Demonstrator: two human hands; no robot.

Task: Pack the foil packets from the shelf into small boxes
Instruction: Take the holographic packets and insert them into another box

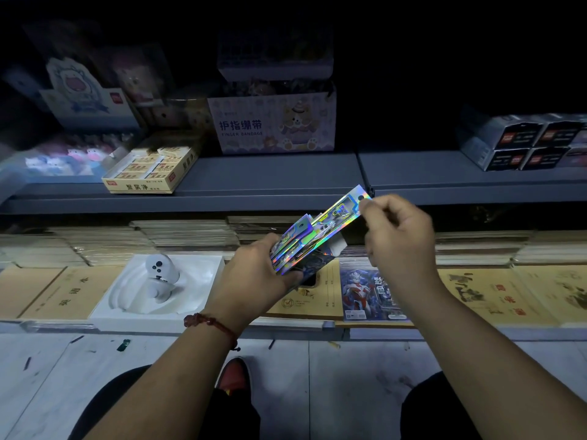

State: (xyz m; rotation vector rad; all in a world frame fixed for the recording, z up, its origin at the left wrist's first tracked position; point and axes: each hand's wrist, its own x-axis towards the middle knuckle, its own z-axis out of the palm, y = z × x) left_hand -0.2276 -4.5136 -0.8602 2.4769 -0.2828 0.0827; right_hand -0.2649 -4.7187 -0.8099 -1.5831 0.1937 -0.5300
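Both hands are working in front of me, close together but not touching. My left hand [254,274] is gripping a bundle of shiny foil packets [293,246]; the thumb is lying over their near face and the fingers are curling under them. The bundle is tilting up and to the right, fanned a little at the top. My right hand [397,233] is pinching the far end of one long packet [340,211] between thumb and forefinger, beside its round hole, while its lower end is sitting among the others in the left hand. Under the bundle a dark small box [317,265] with a white flap is showing, but I cannot tell if the left hand is holding it too. All this is hanging over the brown notebooks [305,300] on the low counter, just below the edge of the grey shelf [270,173]. A red bracelet [212,323] is sitting on my left wrist. To the left, a white figure is lying in a white tray [127,300].
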